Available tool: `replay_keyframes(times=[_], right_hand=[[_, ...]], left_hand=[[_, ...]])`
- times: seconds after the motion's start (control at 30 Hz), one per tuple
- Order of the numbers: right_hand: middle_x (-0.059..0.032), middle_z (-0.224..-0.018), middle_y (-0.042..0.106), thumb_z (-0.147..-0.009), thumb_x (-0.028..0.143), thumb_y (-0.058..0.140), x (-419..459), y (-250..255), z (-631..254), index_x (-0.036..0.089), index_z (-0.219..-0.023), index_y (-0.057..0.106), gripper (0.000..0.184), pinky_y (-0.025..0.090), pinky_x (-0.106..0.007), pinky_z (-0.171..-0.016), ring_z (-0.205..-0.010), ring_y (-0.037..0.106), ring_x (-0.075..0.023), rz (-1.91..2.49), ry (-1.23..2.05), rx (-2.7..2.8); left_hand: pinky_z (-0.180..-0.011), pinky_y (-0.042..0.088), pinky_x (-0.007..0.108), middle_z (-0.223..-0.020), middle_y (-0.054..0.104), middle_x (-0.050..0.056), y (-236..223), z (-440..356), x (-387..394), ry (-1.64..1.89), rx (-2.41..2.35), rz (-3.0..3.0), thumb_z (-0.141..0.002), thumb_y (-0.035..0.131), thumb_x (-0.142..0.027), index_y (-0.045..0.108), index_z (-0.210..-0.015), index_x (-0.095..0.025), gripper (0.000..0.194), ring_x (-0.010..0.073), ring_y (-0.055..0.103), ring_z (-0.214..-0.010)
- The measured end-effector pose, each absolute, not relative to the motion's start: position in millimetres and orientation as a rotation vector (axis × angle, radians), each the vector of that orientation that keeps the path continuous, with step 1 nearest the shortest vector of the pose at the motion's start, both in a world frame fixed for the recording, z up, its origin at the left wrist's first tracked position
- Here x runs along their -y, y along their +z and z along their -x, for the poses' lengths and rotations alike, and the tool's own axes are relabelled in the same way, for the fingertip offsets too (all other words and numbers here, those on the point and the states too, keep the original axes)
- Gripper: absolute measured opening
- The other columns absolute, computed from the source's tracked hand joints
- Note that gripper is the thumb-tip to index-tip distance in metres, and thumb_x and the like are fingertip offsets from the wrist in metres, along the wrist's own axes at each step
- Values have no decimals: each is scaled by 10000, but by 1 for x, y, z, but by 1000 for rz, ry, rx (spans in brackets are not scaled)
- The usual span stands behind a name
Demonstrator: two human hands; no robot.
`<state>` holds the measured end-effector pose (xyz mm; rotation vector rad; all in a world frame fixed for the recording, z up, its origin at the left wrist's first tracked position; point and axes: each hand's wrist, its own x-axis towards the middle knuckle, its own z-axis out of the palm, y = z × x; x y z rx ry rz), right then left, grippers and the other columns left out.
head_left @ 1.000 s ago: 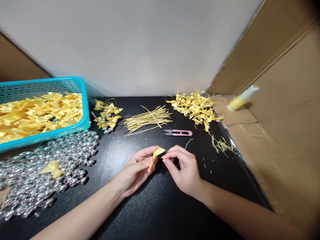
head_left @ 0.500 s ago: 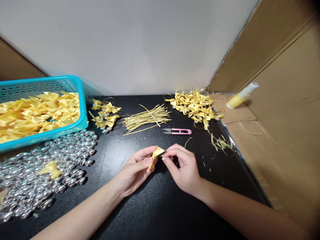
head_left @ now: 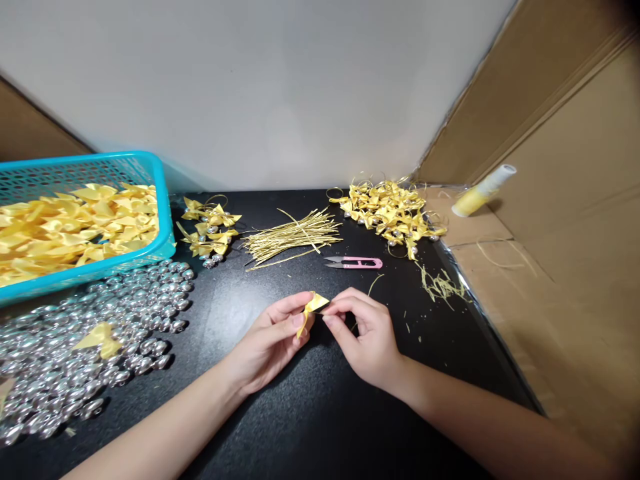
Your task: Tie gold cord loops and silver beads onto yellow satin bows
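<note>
Between the thumb and fingers of my left hand is a yellow ribbon bow, held over the middle of the black table. My right hand is closed in a pinch at the bow's right side, on a thin gold cord whose loose end sticks up behind the fingers. How the cord meets the bow is hidden by the fingers. Beyond my hands lie pink-handled thread snips and a bundle of cut gold cords.
At left, a blue basket holds many yellow bows, with silver beads spread before it. Bows with beads and cord loops form a small group and a larger pile. Cord scraps and a yellow-white roll are right.
</note>
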<state>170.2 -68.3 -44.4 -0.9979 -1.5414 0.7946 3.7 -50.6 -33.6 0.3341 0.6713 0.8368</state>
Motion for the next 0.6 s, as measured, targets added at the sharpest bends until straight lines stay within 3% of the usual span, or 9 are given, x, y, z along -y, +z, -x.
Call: replay_keyframes(times=[0.6], right_hand=[[17, -697, 506, -869, 150, 598, 70, -48, -169, 193, -798, 620, 85, 425, -242, -569, -632, 492, -107, 1041, 892, 1535]], left_hand=[[-525, 413, 106, -583, 620, -20, -37, -5, 55, 798, -668, -400, -618, 877, -203, 796, -870, -214, 264, 18, 480, -478]])
